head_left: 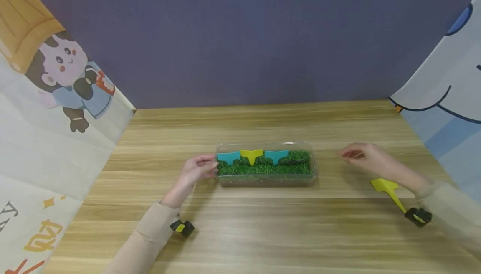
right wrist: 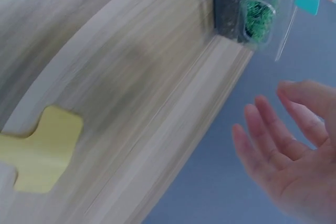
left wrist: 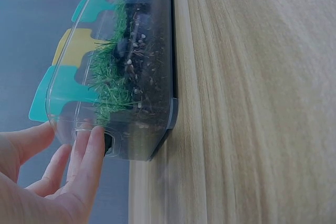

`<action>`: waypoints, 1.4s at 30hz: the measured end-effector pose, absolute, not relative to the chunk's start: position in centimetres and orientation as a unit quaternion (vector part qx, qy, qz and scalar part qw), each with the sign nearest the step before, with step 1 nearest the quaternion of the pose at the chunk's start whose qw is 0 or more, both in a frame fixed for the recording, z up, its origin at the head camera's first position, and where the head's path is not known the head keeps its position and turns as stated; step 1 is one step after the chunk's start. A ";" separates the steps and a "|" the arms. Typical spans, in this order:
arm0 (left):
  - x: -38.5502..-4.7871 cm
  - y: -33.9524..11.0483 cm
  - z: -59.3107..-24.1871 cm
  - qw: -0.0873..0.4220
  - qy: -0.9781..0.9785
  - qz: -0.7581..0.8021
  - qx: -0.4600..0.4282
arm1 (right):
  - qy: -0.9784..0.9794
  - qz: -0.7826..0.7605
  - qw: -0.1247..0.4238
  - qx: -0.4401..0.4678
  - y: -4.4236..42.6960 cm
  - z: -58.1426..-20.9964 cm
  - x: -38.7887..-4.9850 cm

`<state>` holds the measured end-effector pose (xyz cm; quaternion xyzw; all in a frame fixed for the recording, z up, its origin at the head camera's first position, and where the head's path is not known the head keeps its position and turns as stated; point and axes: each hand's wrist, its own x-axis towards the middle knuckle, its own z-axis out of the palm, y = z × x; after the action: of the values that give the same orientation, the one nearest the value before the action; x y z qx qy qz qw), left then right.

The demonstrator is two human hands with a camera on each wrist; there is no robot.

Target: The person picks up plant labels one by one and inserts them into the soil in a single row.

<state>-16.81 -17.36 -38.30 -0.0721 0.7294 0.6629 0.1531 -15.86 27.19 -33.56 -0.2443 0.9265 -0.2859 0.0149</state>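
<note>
A clear plastic box (head_left: 267,181) with soil and green artificial grass (head_left: 268,169) stands mid-table. Three T-shaped plant labels stand in the grass: a teal one (head_left: 229,157) at left, a yellow one (head_left: 251,155) in the middle, another teal one (head_left: 276,156) to the right. My left hand (left wrist: 58,182) touches the box's left end with extended fingertips. To the right of the box, my right hand (head_left: 362,156) hovers apart from it, fingers loosely bent around nothing. A loose yellow plant label (head_left: 387,187) lies on the table below the right forearm.
The wooden table (head_left: 263,232) meets a dark blue-grey wall (head_left: 240,40) at the back. Printed cartoon panels (head_left: 49,140) flank it on both sides. A small black wrist device (head_left: 182,227) sits at the left cuff, and another (head_left: 418,216) at the right.
</note>
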 end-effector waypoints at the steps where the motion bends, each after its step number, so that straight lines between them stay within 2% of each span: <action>1: -16.8 -17.4 -38.3 0.152 0.729 0.663 -0.072 | 0.927 -0.284 0.018 -0.242 27.4 -33.6 -15.8; 4: -16.8 -17.4 -38.4 0.151 0.729 0.664 -0.070 | 0.932 -0.275 0.021 -0.236 28.0 -33.8 -15.8; 11: -16.8 -17.4 -38.3 0.153 0.727 0.665 -0.071 | 0.942 -0.256 0.065 -0.206 29.7 -34.2 -15.6; 19: -16.7 -17.4 -38.3 0.155 0.726 0.667 -0.065 | 0.943 -0.237 0.064 -0.225 31.2 -34.8 -15.2; 23: -16.8 -17.5 -38.5 0.149 0.726 0.669 -0.056 | 0.949 -0.215 0.089 -0.211 31.7 -35.1 -15.1; 30: -17.7 -18.5 -40.7 0.151 0.714 0.683 -0.020 | 0.951 -0.199 0.132 -0.196 32.3 -35.6 -15.0; 35: -17.0 -17.6 -38.8 0.151 0.729 0.665 -0.058 | 0.949 -0.200 0.139 -0.199 32.8 -35.9 -15.0; 42: -16.8 -17.5 -38.5 0.158 0.725 0.667 -0.066 | 0.951 -0.176 0.149 -0.204 33.6 -36.7 -14.9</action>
<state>-16.84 -17.47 -38.46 -0.0658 0.7249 0.6673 0.1578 -14.94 33.65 -36.71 -0.2043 0.9514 -0.1759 0.1488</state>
